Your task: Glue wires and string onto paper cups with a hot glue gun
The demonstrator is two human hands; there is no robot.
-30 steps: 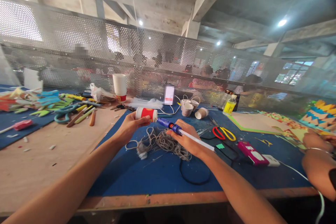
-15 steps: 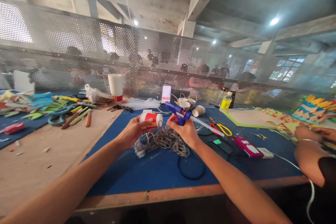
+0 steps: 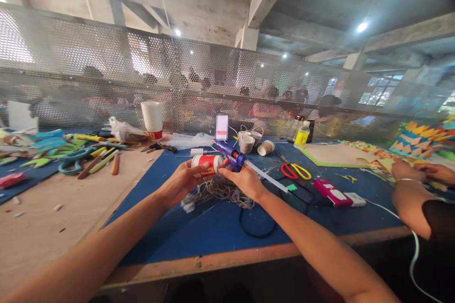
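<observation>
My left hand (image 3: 185, 180) is wrapped round a red and white paper cup (image 3: 208, 164), held on its side. In my right hand (image 3: 245, 177) is a blue hot glue gun (image 3: 231, 154), its long clear glue stick (image 3: 268, 178) jutting out behind toward the lower right. The gun's front end points up and left, above the cup, and the fingers of my right hand come close to the cup's right end. Whether they touch it I cannot tell. Below both hands a tangled heap of grey cord (image 3: 227, 191) lies on the blue mat (image 3: 159, 241).
Beyond the hands stand small cord-wrapped cups (image 3: 246, 142), a stack of paper cups (image 3: 151, 120) and a yellow bottle (image 3: 302, 135). Scissors (image 3: 295, 170) and a magenta box (image 3: 332, 192) lie to the right. At the far right are a co-worker's hands (image 3: 408, 173). Tools (image 3: 97, 158) lie left.
The glue gun has moved closer to the cup and tilted more steeply, its glue stick swinging down. The cup has come slightly nearer the gun. The whole view has shifted a little.
</observation>
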